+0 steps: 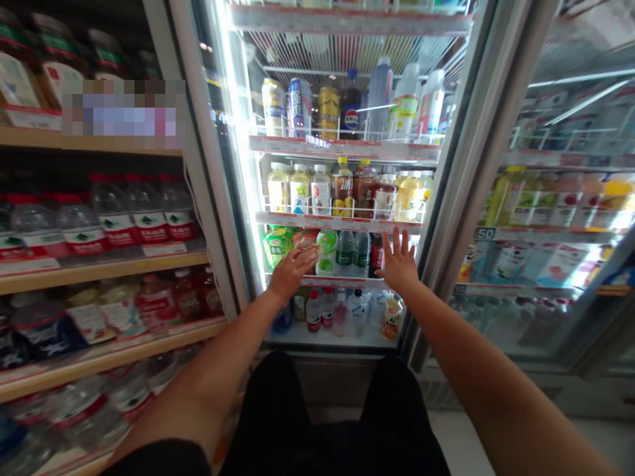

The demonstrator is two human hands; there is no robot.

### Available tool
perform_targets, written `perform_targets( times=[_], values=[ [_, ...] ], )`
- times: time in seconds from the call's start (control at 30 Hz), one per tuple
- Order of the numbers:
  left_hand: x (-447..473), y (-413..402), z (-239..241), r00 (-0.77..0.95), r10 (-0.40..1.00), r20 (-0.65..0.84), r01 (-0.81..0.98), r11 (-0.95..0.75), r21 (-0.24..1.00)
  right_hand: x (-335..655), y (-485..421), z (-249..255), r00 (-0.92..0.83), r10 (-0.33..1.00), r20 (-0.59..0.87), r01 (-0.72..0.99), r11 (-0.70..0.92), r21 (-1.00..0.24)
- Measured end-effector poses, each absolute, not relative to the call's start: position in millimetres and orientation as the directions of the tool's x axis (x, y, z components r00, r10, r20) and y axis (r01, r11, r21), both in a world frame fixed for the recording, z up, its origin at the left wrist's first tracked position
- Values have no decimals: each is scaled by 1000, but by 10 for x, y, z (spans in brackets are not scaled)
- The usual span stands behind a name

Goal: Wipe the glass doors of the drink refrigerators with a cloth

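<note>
My left hand [294, 268] reaches into the lit drinks fridge at the fourth visible shelf level, its fingers stretched out to the right. Behind its fingertips is a reddish drink [307, 237], mostly covered; whether they touch cannot be made out. A white-and-green bottle [326, 252] stands just right of the fingertips, and a green drink pack [278, 246] to their left. My right hand [398, 263] is spread open at the right end of the same level, before a dark bottle with a red label [377, 254]. Two green water bottles [353, 253] stand between my hands.
Bottles with yellow caps [342, 188] line the shelf above; cans [299, 106] stand higher up. Small bottles [313, 311] fill the bottom level. Wooden shelves [203, 263] of bottled water flank the left, and a closed glass fridge door [540, 258] the right.
</note>
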State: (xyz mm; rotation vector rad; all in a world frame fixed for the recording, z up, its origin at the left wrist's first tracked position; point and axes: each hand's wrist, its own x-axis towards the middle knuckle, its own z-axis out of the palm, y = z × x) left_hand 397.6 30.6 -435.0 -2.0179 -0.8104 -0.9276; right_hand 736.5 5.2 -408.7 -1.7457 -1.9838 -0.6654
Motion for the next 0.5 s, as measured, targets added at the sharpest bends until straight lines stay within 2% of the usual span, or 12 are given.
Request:
perform_targets(
  times=[0.1, 0.27, 0.3, 0.5],
  values=[
    [3905, 345, -4172, 528, 233, 816, 780, -512, -359, 7371, 42, -4078, -125, 809, 575, 992, 101, 73],
    [3773, 394, -3898, 305, 264, 915, 887, -427, -173, 7376, 60, -4083, -120, 803, 584, 993, 96, 73],
    [3778, 380, -3946, 312, 271, 911, 886, -429, -176, 7373, 58, -4082, -118, 806, 580, 993, 93, 73],
    [3877, 269, -4379, 578, 266, 771, 754, -535, -381, 7347, 14, -4055, -115, 823, 556, 993, 98, 61]
  ],
)
